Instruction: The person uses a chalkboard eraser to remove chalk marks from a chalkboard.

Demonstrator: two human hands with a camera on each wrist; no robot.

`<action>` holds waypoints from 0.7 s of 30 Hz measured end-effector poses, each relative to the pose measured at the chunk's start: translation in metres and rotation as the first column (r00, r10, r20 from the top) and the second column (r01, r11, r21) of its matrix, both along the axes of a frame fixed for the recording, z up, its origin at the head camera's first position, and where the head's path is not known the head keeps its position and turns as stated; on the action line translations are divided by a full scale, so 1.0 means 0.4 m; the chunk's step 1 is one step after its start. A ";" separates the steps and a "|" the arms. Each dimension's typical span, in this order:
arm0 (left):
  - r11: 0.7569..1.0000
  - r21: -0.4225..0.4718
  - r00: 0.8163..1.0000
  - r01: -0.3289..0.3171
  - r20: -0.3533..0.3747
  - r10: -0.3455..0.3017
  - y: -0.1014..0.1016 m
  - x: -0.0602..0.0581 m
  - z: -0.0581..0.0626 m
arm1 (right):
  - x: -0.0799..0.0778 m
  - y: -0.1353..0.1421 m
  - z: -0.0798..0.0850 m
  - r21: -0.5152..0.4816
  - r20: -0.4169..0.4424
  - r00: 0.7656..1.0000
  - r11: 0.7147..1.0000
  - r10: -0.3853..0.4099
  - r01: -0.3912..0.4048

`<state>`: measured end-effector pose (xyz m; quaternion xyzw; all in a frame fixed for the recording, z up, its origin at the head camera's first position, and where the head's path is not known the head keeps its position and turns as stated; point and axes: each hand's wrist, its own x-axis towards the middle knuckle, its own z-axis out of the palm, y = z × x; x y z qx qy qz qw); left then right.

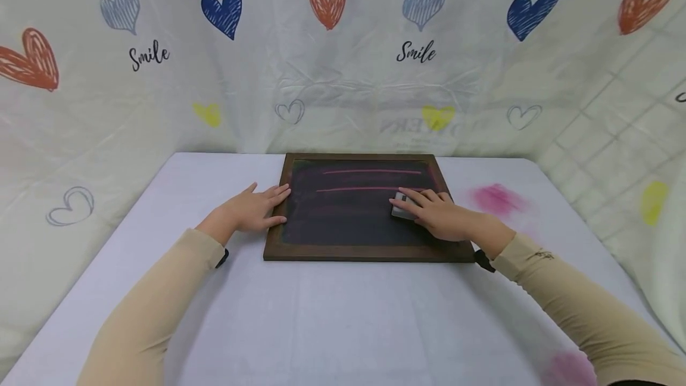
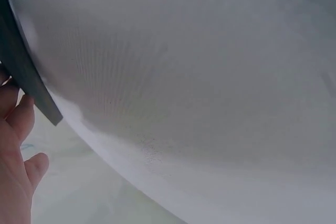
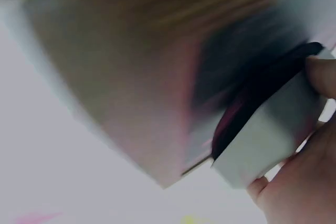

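Observation:
A small blackboard (image 1: 337,228) with a brown wooden frame lies on the white table. Two pink chalk lines (image 1: 370,189) run across its upper half, and faint smears show on the dark surface. My left hand (image 1: 254,208) rests with extended fingers on the left side of the frame; the left wrist view shows those fingers at the frame's edge (image 2: 23,72). Over the right part of the board, my right hand (image 1: 442,216) grips a grey-white chalkboard eraser (image 1: 403,206). Its dark felt (image 3: 257,95) faces the board in the right wrist view, partly blurred.
Pink chalk dust (image 1: 498,199) marks the tablecloth right of the board, with another pink patch (image 1: 570,368) near the front right. Behind the table hangs a white curtain (image 1: 354,64) printed with hearts and lettering.

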<state>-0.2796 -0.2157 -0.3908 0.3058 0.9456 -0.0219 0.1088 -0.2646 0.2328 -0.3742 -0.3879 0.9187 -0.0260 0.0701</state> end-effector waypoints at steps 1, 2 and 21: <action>1.000 0.000 1.000 0.001 0.000 -0.001 0.001 -0.001 0.002 | -0.002 -0.008 0.001 0.005 -0.003 1.000 1.000 0.006 -0.005; 1.000 -0.003 1.000 0.002 0.001 -0.002 0.002 -0.002 0.004 | -0.004 -0.020 0.003 0.008 -0.007 1.000 1.000 0.016 -0.016; 1.000 -0.014 1.000 -0.017 -0.002 0.017 0.010 0.003 0.000 | -0.001 -0.446 0.007 0.203 0.011 0.984 0.963 0.177 -0.175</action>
